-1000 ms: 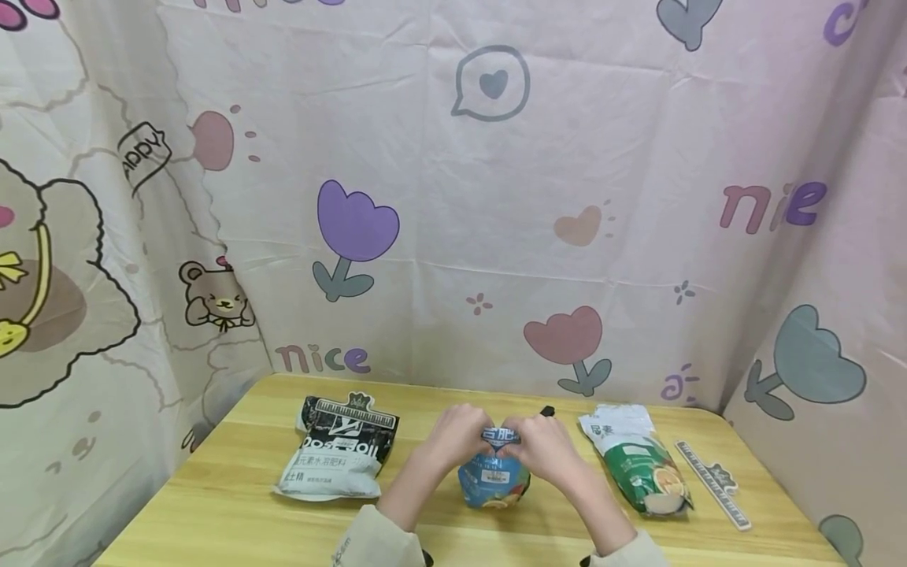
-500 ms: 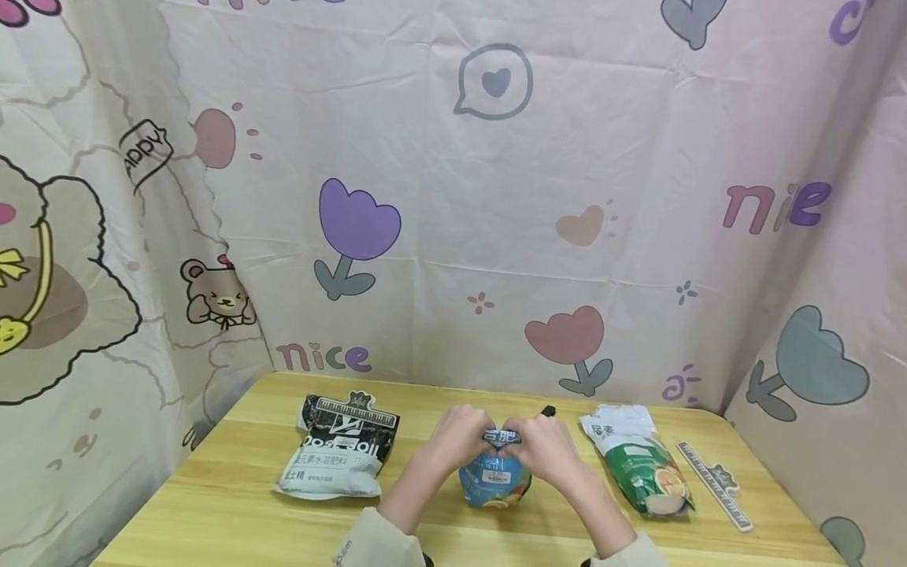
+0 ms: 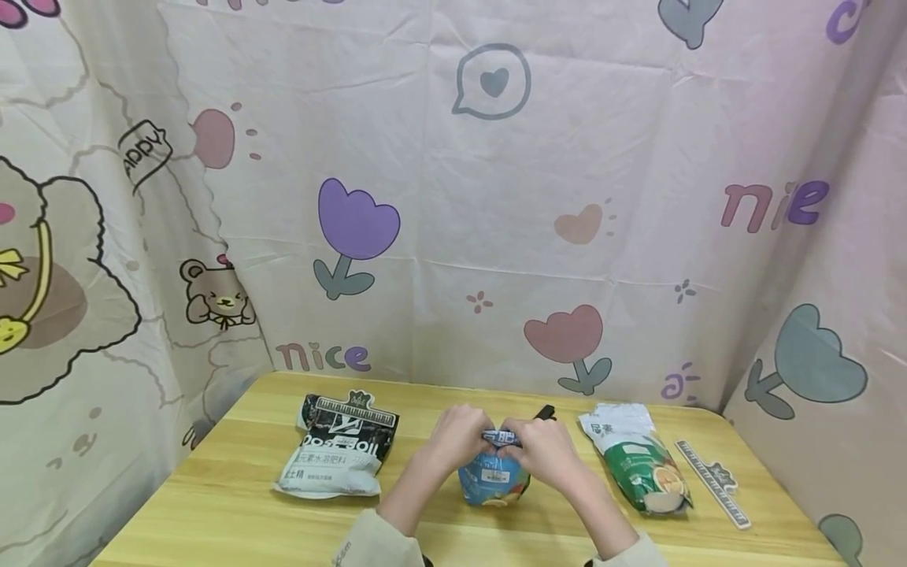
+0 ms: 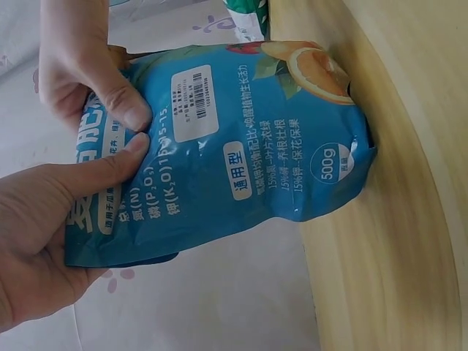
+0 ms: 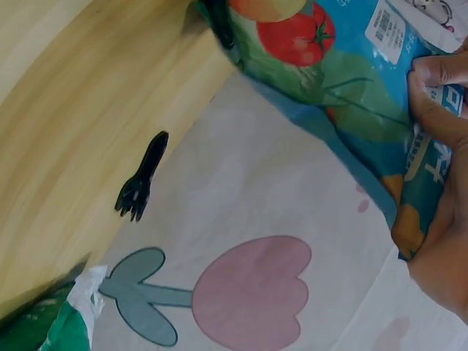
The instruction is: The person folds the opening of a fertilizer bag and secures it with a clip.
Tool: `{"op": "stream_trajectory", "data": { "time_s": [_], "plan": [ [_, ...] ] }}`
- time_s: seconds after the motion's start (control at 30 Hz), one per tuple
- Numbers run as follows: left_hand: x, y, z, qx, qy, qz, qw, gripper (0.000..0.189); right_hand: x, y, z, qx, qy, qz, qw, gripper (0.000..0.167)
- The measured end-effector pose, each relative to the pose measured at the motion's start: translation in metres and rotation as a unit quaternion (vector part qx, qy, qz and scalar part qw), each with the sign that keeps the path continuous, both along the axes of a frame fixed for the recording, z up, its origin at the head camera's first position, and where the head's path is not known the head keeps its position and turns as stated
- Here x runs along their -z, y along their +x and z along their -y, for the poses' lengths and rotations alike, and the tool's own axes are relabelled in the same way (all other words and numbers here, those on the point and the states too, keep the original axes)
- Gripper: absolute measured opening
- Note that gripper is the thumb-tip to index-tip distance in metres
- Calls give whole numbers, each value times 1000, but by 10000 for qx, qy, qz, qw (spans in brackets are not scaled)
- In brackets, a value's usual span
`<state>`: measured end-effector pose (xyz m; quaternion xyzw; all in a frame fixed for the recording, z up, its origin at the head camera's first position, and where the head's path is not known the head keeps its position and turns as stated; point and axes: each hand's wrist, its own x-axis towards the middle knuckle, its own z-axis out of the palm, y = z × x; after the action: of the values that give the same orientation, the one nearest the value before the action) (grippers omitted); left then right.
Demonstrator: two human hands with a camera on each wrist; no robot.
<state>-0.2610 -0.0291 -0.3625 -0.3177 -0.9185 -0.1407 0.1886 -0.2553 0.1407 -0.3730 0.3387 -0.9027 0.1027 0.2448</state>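
Note:
Both hands pinch the top of a blue fertilizer bag (image 3: 487, 482), which stands upright on the wooden table. My left hand (image 3: 460, 431) holds the left part of the top edge and my right hand (image 3: 542, 445) the right part, thumbs side by side on the front. A strip with white lettering is turned over between them. In the left wrist view, the bag (image 4: 241, 146) shows a barcode label, "500g" and a printed orange. The right wrist view has its side with a printed tomato; there the right hand (image 5: 450, 212) grips the folded corner. Fingers behind the bag are hidden.
A black-and-white bag (image 3: 336, 461) with a sealing clip (image 3: 357, 411) on its top lies at left. To the right are a green-and-white bag (image 3: 641, 465) and a loose sealing clip (image 3: 714, 484). A small black fork-shaped scoop (image 5: 142, 179) lies behind the blue bag.
The bag's top edge has turned over further and its lettering strip looks narrower. More of the black scoop shows behind the right hand. The other bags have stayed put.

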Motion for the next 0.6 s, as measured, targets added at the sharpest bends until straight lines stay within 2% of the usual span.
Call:
{"op": "stream_trajectory", "data": {
  "time_s": [0.13, 0.3, 0.4, 0.6],
  "plan": [
    [3, 0, 1, 21, -40, -158, 9999, 14, 2, 1, -2, -211, -5, 28, 9998, 18],
    [7, 0, 3, 119, -235, -509, 9984, 11, 4, -1, -2, -149, -92, -120, 9998, 14],
    [10, 0, 5, 210, -319, -538, 9978, 8, 5, -1, -2, -93, -84, -139, 9998, 13],
    [15, 2, 7, 289, -193, -396, 9986, 9, 6, 1, -3, -123, -104, -11, 9999, 12]
  ]
}}
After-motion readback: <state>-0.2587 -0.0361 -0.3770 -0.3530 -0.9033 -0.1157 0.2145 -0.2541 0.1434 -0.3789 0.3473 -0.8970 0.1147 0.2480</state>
